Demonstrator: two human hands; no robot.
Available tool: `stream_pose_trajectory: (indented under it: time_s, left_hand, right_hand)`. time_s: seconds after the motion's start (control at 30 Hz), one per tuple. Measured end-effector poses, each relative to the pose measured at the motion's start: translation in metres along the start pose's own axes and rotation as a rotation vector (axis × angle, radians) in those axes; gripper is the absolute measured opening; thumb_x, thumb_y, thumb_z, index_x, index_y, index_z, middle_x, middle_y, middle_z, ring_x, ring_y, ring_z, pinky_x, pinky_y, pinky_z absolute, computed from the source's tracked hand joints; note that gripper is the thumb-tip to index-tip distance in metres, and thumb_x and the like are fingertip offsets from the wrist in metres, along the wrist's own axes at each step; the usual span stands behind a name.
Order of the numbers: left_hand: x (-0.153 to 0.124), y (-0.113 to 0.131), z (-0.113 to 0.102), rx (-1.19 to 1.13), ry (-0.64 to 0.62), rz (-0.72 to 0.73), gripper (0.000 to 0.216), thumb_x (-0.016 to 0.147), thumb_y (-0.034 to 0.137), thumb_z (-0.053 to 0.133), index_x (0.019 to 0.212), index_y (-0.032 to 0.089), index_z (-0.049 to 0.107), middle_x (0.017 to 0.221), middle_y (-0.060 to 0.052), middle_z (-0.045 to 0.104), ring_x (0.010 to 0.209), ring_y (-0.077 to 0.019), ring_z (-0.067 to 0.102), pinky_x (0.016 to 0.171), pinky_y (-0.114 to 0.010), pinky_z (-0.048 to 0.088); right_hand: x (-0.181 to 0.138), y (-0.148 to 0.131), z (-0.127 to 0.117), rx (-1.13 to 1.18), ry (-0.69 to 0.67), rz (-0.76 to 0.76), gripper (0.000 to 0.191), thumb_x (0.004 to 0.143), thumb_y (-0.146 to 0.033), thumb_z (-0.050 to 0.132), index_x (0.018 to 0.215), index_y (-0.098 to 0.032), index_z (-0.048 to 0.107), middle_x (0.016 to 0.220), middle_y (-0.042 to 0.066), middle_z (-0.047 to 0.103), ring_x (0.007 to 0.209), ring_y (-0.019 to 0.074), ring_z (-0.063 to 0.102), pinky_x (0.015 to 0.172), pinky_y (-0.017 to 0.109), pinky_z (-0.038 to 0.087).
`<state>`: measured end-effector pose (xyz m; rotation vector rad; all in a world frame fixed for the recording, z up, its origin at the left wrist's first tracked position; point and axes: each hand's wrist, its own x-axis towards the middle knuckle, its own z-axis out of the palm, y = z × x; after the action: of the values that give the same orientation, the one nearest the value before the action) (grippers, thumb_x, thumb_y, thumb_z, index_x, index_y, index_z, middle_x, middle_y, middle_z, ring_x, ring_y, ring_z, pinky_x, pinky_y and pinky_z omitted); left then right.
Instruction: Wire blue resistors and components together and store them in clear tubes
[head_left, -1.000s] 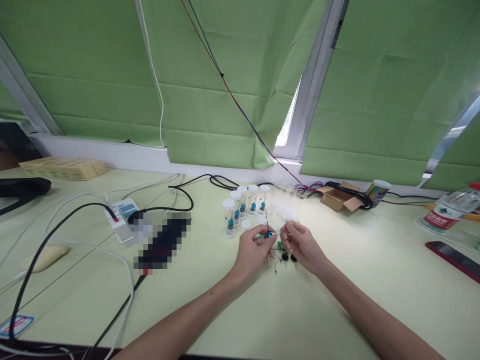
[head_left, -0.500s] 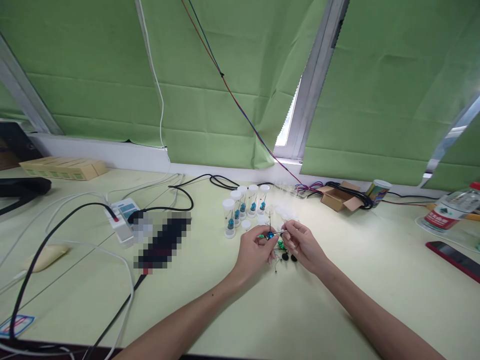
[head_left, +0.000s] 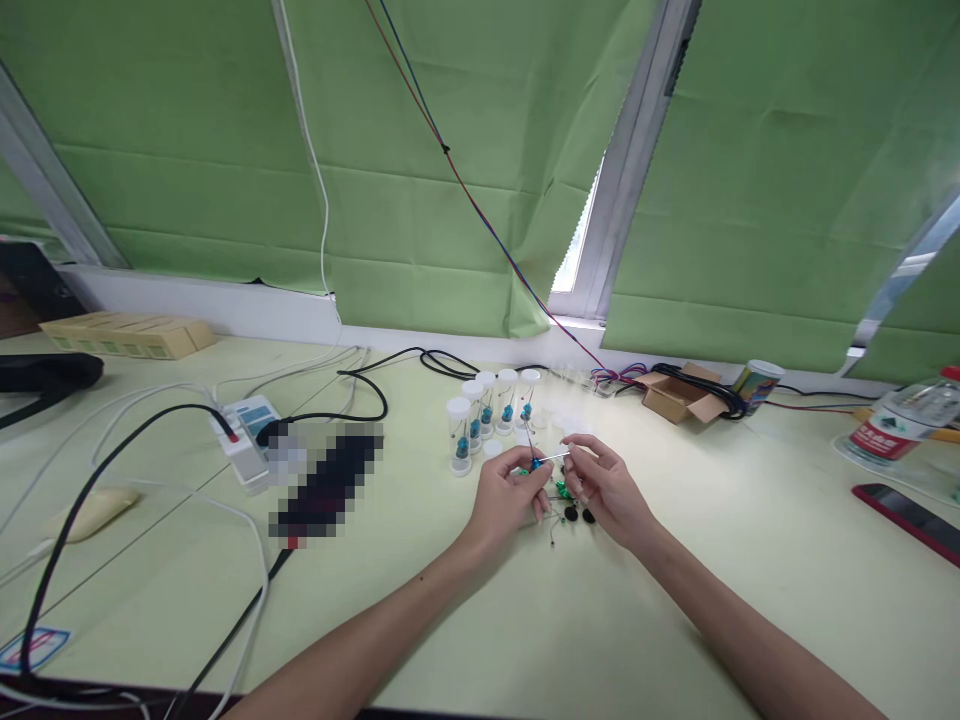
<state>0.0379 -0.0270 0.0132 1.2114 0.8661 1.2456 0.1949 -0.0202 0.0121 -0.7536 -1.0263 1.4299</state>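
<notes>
Between the fingertips of my left hand [head_left: 511,492] is a small blue part [head_left: 535,464] with a thin dark stem rising from it. My right hand [head_left: 604,485] pinches a thin metal rod [head_left: 555,456] whose left end meets the blue part; its exact kind is too small to make out. Below and between my hands lie green pieces [head_left: 562,489], black round pieces [head_left: 571,514] and thin wiry bits, partly covered by my fingers. Just behind my left hand stand several clear capped tubes [head_left: 460,437] holding blue parts with stems.
A power strip [head_left: 241,450] with cables and a blurred dark object [head_left: 330,487] lie to the left. At the back right are an open cardboard box [head_left: 675,398] and a can [head_left: 757,385]. A water bottle [head_left: 889,432] and a phone [head_left: 911,520] sit far right.
The blue part and its stem have tilted left in my left hand. The rod shows longer between my hands, its left end still at the blue part.
</notes>
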Motion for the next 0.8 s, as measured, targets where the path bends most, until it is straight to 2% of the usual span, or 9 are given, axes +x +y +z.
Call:
stream_pose_trajectory:
  time_s: [0.3, 0.8]
  left_hand:
    - [-0.0006, -0.0023, -0.0006, 0.031, -0.021, 0.007, 0.027, 0.074, 0.04, 0.072, 0.083, 0.017, 0.062, 0.065, 0.003, 0.055, 0.042, -0.0098, 0.055, 0.038, -0.021, 0.042]
    - [-0.0028, -0.0055, 0.0003, 0.132, 0.003, 0.038, 0.028, 0.077, 0.042, 0.069, 0.083, 0.017, 0.06, 0.05, 0.004, 0.054, 0.038, -0.0094, 0.049, 0.039, -0.021, 0.041]
  right_hand:
    - [0.0009, 0.0037, -0.0029, -0.023, 0.009, -0.033, 0.028, 0.074, -0.04, 0.079, 0.072, -0.018, 0.062, 0.063, -0.003, 0.056, 0.046, 0.0053, 0.046, 0.043, 0.02, 0.036]
    - [-0.0005, 0.0022, -0.0007, -0.035, 0.02, 0.024, 0.033, 0.073, -0.04, 0.079, 0.068, -0.018, 0.055, 0.049, -0.006, 0.054, 0.033, 0.0039, 0.04, 0.033, 0.017, 0.031]
